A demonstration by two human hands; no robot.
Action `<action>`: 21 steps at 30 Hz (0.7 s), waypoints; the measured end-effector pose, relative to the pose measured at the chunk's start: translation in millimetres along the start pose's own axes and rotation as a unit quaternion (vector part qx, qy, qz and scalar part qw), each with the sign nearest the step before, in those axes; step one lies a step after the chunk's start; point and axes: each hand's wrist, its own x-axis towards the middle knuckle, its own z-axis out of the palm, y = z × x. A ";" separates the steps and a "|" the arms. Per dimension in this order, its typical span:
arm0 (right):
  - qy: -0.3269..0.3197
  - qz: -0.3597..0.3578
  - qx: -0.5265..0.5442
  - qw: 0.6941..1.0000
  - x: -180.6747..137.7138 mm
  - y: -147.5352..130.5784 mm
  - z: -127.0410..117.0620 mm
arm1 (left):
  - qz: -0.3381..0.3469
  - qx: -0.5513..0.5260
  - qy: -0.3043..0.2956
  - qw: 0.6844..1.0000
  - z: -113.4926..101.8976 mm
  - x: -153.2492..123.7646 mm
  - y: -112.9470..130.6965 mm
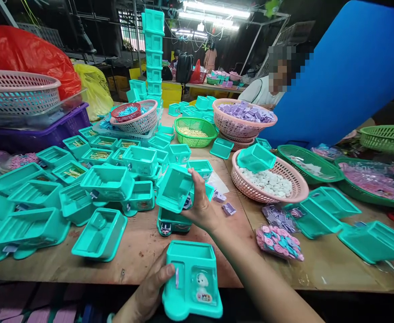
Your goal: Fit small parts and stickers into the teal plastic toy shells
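My left hand [151,285] grips a teal plastic box [180,298] near the table's front edge, its thumb pressed on the side. A small white dog figure [202,280] sits in one recess of that box, above a little sticker; a thin lilac piece [177,278] stands in a slot beside it. Farther forward, my right hand [202,206] is closed around a second teal box [172,190], tilted with its hollow facing me. Directly below that one, another teal box [173,222] rests on the table. Small purple pieces [229,209] lie right of my right hand.
Many teal boxes [106,181] crowd the left, and a tall stack [154,58] rises behind. A pink basket [269,193] holds white pieces and a teal box. Bagged pink and blue roses [279,242] lie at right. A person [260,92] sits across the table beside a blue panel [345,67].
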 end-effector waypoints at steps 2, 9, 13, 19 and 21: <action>-0.009 0.025 0.004 1.000 1.4 -0.3 4.6 | -0.001 0.002 -0.001 1.000 1.6 1.3 0.5; -0.033 0.161 0.067 0.984 17.5 0.3 1.7 | -0.027 0.010 0.093 0.995 5.7 0.5 4.1; 0.070 0.222 -0.028 0.972 -27.5 23.1 -46.1 | -0.018 0.037 0.138 0.990 -0.6 -2.1 10.9; -0.025 0.330 -0.195 0.923 -110.2 57.6 -76.7 | -0.037 0.051 0.155 0.986 2.3 2.6 21.4; -0.041 0.314 -0.185 0.930 -122.0 53.1 -75.8 | -0.042 0.052 0.198 0.978 4.3 2.4 24.9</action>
